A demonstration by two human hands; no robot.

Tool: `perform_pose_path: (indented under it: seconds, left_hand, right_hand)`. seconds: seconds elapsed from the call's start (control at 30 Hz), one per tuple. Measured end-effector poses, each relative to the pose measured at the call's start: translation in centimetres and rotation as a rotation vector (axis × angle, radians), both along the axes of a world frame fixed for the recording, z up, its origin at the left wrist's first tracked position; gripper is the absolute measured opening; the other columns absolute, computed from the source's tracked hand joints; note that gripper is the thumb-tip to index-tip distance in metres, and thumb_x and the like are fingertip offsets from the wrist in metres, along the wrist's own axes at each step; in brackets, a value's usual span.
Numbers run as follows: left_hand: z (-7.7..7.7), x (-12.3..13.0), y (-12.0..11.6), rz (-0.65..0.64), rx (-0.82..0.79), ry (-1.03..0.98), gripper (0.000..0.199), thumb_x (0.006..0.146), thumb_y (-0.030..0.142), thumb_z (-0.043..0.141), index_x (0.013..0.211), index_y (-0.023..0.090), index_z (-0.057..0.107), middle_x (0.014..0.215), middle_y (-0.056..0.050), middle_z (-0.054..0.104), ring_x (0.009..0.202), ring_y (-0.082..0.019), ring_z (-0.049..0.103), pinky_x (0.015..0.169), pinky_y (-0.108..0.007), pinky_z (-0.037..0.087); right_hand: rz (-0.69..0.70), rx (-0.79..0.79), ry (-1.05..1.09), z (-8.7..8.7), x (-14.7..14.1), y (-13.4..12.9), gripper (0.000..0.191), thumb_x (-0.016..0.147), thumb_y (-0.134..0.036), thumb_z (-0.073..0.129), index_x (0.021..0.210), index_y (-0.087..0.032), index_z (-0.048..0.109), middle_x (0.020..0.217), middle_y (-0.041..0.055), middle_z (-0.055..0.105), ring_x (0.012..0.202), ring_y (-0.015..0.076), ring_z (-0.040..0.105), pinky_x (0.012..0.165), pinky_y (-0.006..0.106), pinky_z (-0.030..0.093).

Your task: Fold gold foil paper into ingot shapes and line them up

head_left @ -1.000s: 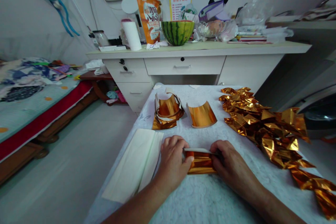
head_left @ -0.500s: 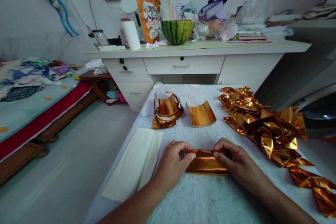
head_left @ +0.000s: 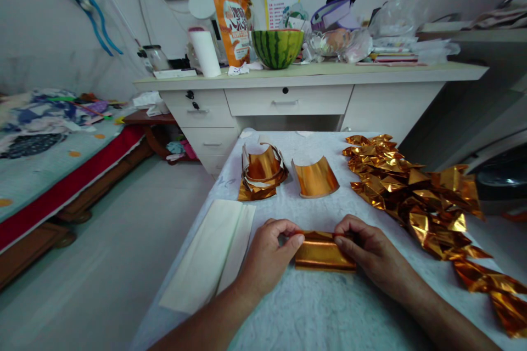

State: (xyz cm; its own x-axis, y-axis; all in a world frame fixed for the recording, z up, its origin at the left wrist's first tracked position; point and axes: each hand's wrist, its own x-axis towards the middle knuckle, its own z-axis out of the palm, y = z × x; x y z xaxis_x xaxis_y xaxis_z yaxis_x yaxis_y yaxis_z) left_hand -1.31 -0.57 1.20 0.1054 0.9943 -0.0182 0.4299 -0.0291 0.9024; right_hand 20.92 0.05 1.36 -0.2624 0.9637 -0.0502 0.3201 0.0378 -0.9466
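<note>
A sheet of shiny gold foil paper (head_left: 323,255) lies in front of me with its near edge curled. My left hand (head_left: 272,255) pinches its far left corner between thumb and fingers. At the far right corner my right hand (head_left: 368,247) grips the same sheet, its thumb on top. Beyond the hands stands a curved gold foil sheet (head_left: 316,178). Left of that sits a stack of curled gold foil sheets (head_left: 263,171) with white backing showing. Folded gold foil pieces (head_left: 411,192) are heaped along the right side.
Long pale paper sheets (head_left: 206,255) lie on the left of the cloth-covered table (head_left: 300,318). Behind it a white desk (head_left: 288,100) carries half a watermelon (head_left: 278,48), an orange pouch (head_left: 233,24) and a white roll (head_left: 206,54). A bed (head_left: 74,164) stands at the left.
Both hands keep their pinch on the gold foil paper. The left fingertips have shifted slightly, and the sheet's far edge is folded a little differently. The other pieces have stayed put.
</note>
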Motion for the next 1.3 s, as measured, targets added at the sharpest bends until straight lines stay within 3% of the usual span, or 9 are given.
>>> perform_pose_path:
  seconds: [1.3]
  left_hand:
    - [0.04, 0.22, 0.00, 0.038, -0.002, 0.035, 0.013, 0.081, 0.023, 0.061, 0.081, 0.019, 0.073, 0.084, -0.003, 0.069, 0.083, -0.019, 0.063, 0.080, -0.031, 0.046]
  right_hand:
    - [0.014, -0.036, 0.016, -0.41, 0.05, 0.04, 0.023, 0.087, -0.041, 0.058, 0.079, -0.020, 0.055, 0.068, -0.0036, 0.049, 0.060, 0.0108, 0.043, 0.053, 0.023, 0.034]
